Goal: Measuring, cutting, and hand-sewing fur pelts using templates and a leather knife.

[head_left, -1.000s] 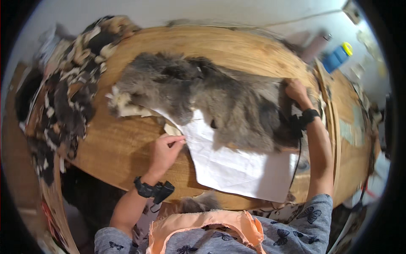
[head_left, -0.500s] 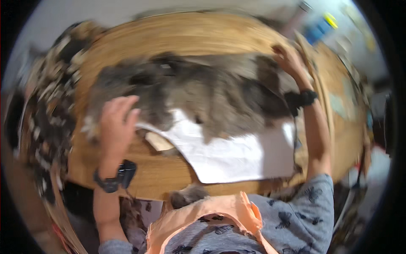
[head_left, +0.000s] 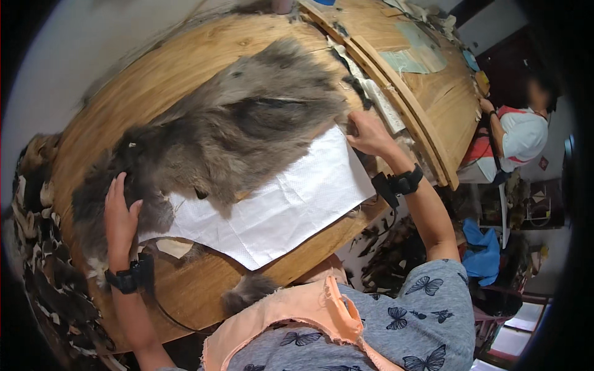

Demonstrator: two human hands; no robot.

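Note:
A grey-brown fur pelt (head_left: 229, 136) with dark patches lies across the wooden table. It partly covers a white woven-looking sheet (head_left: 272, 213) with a curved near-left edge. My left hand (head_left: 120, 216) rests at the pelt's left end, fingers stretched out and thumb apart, holding nothing. At the right end, my right hand (head_left: 372, 135) has its fingers bent around the pelt's edge, by the sheet's upper right corner. Its fingertips are partly hidden. Each wrist wears a black strapped device. A pale scrap (head_left: 174, 247) lies beside the sheet's left edge.
Fur scraps (head_left: 46, 266) are heaped along the table's left side. Wooden strips (head_left: 402, 102) form a raised divider on the right. Beyond it, a co-worker (head_left: 520, 136) stands at the table. A small fur piece (head_left: 249, 292) lies at the near edge, and a blue bag (head_left: 481, 250) is off to the right.
The view has turned right, so the table appears tilted and a co-worker shows. My right hand has come down from the far right onto the pelt's right edge. My left hand has settled on the fur.

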